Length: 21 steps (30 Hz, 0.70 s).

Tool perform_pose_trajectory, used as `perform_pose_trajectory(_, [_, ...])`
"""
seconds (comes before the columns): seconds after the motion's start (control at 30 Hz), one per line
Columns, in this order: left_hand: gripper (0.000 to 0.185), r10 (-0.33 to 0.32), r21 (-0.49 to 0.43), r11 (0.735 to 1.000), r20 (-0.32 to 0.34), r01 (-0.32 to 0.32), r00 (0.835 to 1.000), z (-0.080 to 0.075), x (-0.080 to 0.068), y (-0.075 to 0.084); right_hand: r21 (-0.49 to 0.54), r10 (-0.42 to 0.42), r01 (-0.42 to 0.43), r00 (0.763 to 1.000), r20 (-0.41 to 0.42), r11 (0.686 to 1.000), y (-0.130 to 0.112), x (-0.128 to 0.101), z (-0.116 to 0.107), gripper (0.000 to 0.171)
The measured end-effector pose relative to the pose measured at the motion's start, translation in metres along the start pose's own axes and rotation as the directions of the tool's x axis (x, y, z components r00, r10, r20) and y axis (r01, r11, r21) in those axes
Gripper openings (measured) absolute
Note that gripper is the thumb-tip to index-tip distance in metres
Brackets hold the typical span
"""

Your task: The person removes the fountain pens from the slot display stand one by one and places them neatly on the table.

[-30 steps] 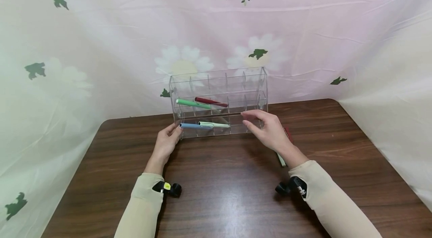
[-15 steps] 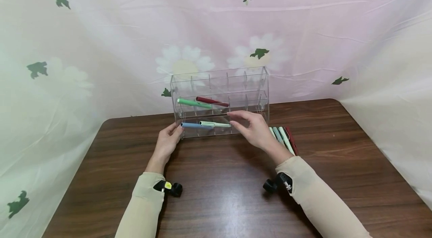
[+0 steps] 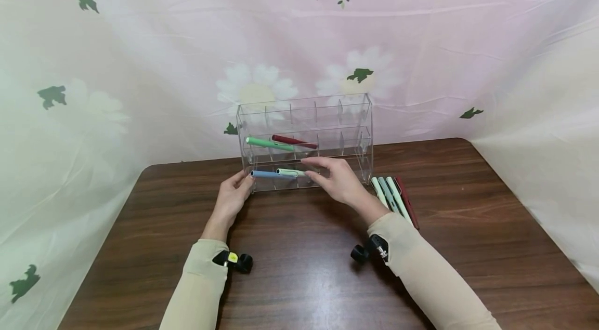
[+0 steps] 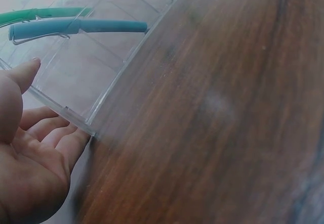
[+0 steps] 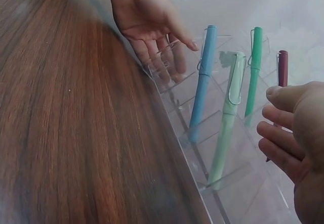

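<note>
Gripping the clear rack (image 3: 281,160) by its left end with the left hand (image 3: 231,196), near the far edge of the table (image 3: 295,252) — hovering with the right hand (image 3: 338,181), released, fingers parted, near the mint pen (image 3: 287,172); showing blue pen (image 3: 265,174), green pen (image 3: 269,143), dark red pen (image 3: 295,141) alongside — four pens (image 3: 397,196) rightward.

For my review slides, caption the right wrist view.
Four pens in a clear rack, the left hand at its far end, the right hand partly hiding the dark red pen.
</note>
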<state>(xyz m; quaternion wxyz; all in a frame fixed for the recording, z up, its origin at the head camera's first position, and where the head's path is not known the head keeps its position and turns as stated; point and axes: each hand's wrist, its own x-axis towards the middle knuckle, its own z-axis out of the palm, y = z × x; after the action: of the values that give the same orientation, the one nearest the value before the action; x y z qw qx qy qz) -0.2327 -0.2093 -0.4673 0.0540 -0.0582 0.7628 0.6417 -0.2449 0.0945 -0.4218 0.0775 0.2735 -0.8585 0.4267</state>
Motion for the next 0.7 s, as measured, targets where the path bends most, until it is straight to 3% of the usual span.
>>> perform_pose_trajectory(0.3, [0.062,-0.002,0.005,1.0,0.0,0.002,1.0,0.0,0.001,-0.002,-0.024,-0.015,0.016,1.0,0.024,1.0,0.001,0.006,0.011,0.034])
perform_pose_trajectory(0.7, [0.062,-0.002,-0.015,1.0,-0.003,0.002,1.0,0.0,0.002,-0.002,-0.103,0.034,-0.027,0.997,0.067,0.994,0.0,0.014,0.022,0.035])
